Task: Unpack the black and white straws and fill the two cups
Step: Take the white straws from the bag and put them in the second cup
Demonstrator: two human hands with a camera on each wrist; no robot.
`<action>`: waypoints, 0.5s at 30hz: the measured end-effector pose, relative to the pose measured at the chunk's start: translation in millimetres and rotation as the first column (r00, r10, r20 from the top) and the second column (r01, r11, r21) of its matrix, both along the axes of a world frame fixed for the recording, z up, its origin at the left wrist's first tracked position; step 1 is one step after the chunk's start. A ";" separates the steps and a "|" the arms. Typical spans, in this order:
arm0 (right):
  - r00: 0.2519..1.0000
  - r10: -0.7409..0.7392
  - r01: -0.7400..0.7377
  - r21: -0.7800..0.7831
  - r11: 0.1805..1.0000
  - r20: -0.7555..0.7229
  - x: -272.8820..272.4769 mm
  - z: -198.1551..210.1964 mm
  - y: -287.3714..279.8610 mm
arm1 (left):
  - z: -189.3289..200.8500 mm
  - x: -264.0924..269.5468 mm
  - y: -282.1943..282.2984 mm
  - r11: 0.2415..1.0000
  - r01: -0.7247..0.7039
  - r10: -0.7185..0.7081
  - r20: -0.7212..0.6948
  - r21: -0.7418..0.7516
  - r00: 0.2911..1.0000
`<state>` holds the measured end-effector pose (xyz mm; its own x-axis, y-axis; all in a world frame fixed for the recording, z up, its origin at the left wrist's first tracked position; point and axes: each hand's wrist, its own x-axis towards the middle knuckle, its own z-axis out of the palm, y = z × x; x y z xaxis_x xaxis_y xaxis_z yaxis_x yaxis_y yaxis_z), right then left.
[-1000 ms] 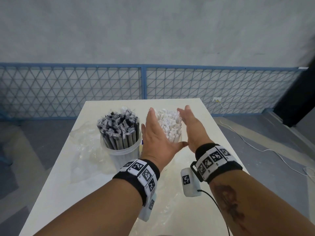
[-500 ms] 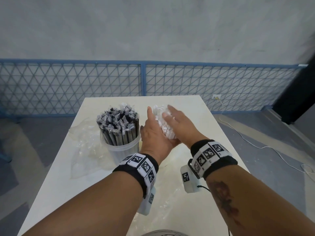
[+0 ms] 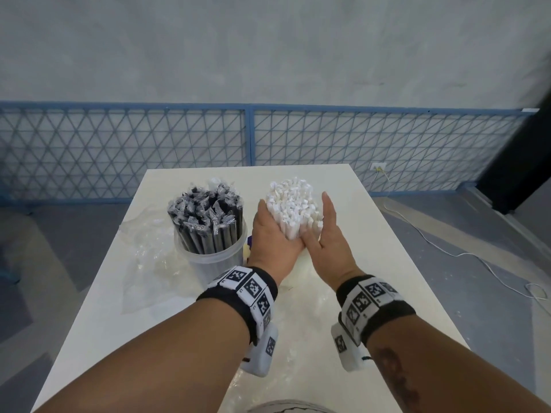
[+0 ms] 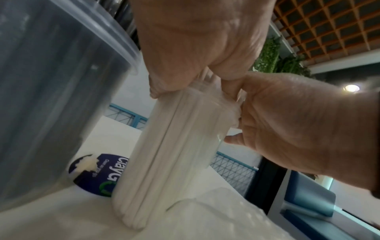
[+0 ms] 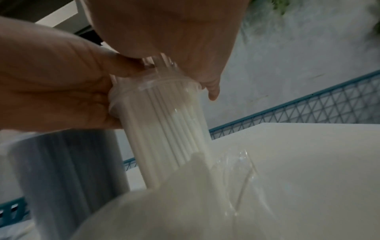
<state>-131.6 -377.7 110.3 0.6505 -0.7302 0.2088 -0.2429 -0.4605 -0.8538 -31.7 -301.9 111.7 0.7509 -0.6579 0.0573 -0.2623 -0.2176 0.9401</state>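
Black wrapped straws [image 3: 205, 216] stand packed in a clear cup [image 3: 208, 260] on the white table [image 3: 387, 278]. To its right, white straws [image 3: 290, 204] stand in a second clear cup [image 5: 164, 113], hidden by my hands in the head view. My left hand [image 3: 269, 234] lies flat against the left side of the white bundle. My right hand [image 3: 326, 231] presses flat against its right side. Fingers of both point away from me, and the thumbs meet at the near side just above the cup's rim. In the left wrist view the white straws [image 4: 164, 154] reach the table.
Crumpled clear plastic wrap [image 3: 149, 242] lies left of the black-straw cup, and more wrap [image 3: 298, 323] lies under my wrists. A dark blue label [image 4: 98, 175] sits on the table between the cups. A blue mesh fence [image 3: 250, 135] runs behind the table.
My right hand lay over the top of the white straws half a second ago; it has gone back to the bundle's right side, and both hands now squeeze it between flat palms.
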 end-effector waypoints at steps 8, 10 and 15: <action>0.920 -0.386 0.370 0.177 0.912 0.069 -27.0 -20.3 -8.8 | -12.0 1.2 27.1 0.987 0.088 -0.064 -0.182 0.131 0.981; 0.854 -0.363 0.441 0.146 0.886 -0.373 -38.7 -37.4 -15.5 | -21.7 1.9 37.4 0.963 0.134 -0.089 -0.194 0.232 0.977; 0.490 0.244 0.101 0.333 0.937 -0.837 -43.1 -52.0 20.9 | -46.9 -0.3 66.6 0.583 0.444 -0.360 -0.273 0.680 0.892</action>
